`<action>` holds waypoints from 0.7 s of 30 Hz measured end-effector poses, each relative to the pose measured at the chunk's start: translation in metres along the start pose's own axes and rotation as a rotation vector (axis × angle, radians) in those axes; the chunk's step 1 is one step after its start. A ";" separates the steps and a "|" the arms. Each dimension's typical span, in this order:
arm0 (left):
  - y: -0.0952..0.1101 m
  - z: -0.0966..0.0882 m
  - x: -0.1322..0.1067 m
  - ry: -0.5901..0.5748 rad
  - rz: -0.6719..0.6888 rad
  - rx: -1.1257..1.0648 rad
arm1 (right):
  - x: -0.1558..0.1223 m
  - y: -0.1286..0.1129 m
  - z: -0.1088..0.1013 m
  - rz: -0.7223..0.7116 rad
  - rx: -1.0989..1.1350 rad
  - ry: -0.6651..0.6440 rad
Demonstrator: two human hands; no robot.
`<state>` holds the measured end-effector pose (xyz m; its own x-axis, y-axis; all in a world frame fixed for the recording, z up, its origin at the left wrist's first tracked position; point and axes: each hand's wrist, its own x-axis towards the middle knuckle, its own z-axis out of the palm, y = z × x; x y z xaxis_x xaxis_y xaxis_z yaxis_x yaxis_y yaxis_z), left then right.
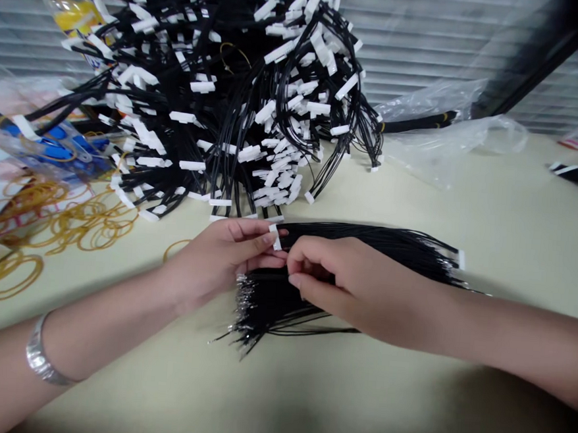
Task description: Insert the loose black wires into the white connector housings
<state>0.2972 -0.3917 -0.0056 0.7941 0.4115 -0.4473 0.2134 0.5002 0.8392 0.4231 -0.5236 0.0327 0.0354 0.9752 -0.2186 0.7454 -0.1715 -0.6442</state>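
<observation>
- The left hand pinches a small white plastic connector between thumb and forefinger, closed tightly on it; a silver metal bracelet sits on that wrist.
- The right hand is curled shut just beside it, its fingertips nipping strands of a flat bundle of thin black wires.
- That bundle lies across the cream table top right under both hands, with its bare metal tips fanned out below the left hand.
- The step in hand looks like sorting one connector-ended wire in with the laid-out bundle.
- Judging from this, the next move calls for keeping the ends level and not dragging loose strands askew.
- Behind the hands rises a large heap of black wires with white connectors.
- Yellow rubber bands lie scattered to the left, and a clear plastic bag lies to the right.
</observation>
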 end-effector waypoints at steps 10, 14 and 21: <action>-0.003 -0.001 0.004 0.015 0.042 0.002 | 0.005 0.008 -0.024 -0.037 -0.027 0.174; -0.006 -0.005 0.003 0.002 0.057 0.045 | 0.009 0.017 -0.041 0.027 -0.094 0.174; -0.008 -0.008 0.005 -0.016 0.071 0.124 | 0.012 0.024 -0.041 -0.015 -0.100 0.163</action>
<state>0.2945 -0.3880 -0.0171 0.8187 0.4298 -0.3808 0.2240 0.3715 0.9010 0.4690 -0.5100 0.0446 0.1253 0.9887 -0.0824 0.8086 -0.1499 -0.5690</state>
